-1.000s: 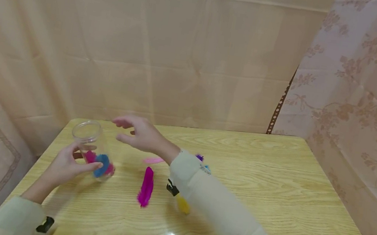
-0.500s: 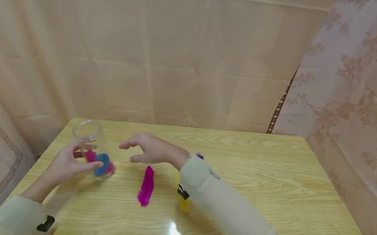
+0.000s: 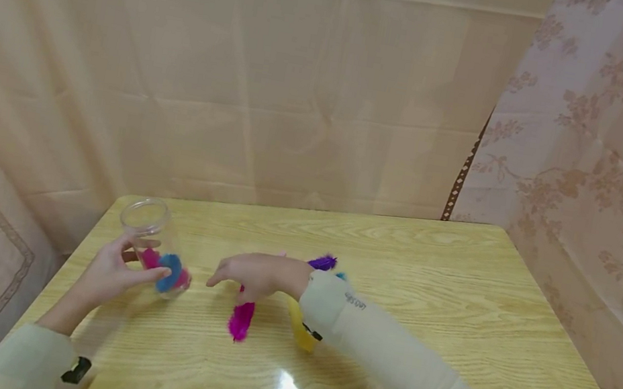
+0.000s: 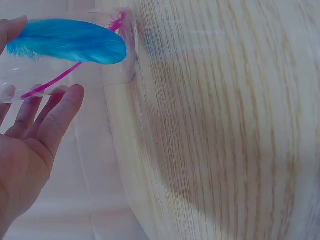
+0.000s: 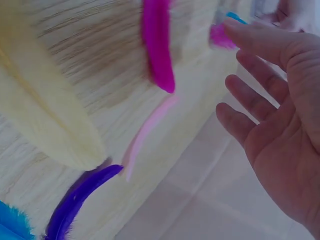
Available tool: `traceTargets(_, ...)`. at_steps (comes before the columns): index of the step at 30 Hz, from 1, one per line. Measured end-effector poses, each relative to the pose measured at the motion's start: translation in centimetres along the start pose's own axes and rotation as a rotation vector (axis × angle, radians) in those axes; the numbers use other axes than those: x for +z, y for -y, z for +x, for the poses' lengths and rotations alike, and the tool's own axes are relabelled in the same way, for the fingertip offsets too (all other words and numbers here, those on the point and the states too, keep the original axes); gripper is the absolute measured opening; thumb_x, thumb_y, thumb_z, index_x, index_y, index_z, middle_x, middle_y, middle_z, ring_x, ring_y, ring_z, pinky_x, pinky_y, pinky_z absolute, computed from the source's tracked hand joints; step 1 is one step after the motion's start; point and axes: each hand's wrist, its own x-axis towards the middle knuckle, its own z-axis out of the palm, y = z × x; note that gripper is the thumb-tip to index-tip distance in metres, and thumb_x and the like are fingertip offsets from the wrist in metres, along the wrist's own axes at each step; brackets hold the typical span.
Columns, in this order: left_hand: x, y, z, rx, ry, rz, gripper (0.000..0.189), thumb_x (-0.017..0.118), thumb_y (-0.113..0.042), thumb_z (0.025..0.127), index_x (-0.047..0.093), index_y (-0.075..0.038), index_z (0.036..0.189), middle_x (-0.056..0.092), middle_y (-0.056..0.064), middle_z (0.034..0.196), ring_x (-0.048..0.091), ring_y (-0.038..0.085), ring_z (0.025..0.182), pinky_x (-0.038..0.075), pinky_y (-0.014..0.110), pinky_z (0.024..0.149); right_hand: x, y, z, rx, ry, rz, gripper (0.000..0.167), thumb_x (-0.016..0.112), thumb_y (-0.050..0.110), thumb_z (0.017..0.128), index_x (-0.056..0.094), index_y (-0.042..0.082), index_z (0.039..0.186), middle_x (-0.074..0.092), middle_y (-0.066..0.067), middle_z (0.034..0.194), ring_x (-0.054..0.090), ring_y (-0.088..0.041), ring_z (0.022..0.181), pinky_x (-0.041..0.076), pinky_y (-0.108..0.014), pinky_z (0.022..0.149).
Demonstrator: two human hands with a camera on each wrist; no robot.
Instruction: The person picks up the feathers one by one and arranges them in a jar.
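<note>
On the left of the table, my left hand (image 3: 109, 271) grips a clear jar (image 3: 165, 236) that leans in its grasp, fingers behind and thumb in front. A blue feather (image 4: 75, 42) and a magenta feather (image 4: 55, 82) show through the jar's wall. My right hand (image 3: 252, 275) hovers over a loose magenta feather (image 3: 240, 323), hiding its upper end in the head view. From the right wrist, its fingers look spread and loosely bent, with nothing in them. A yellow feather (image 3: 302, 330) lies partly under the right wrist.
A purple feather (image 3: 323, 263) and a blue one (image 3: 341, 275) lie just beyond the right forearm. Near the table edge in the right wrist view is a pale pink feather (image 5: 145, 132). Beige curtains (image 3: 328, 88) hang behind the wooden table (image 3: 454, 299).
My right hand has come away from beside the jar, rightward and toward me, to over the magenta feather. The left hand and jar have stayed in place.
</note>
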Motion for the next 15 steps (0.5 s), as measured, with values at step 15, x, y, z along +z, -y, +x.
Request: traceTargets(15,-0.1,0.0,0.0,-0.012,0.005,0.017,0.078,0.085,-0.029,0.086,0.044,-0.009,0.149,0.063,0.023,0.13,0.063,0.04,0.111,0.054,0.026,0.088,2.2,0.3,0.4,0.038,0.122,-0.128,0.064,0.077,0.007,0.09,0.054,0.022,0.148,0.049,0.005,0.148,0.047,-0.009,0.132,0.045,-0.018,0.099)
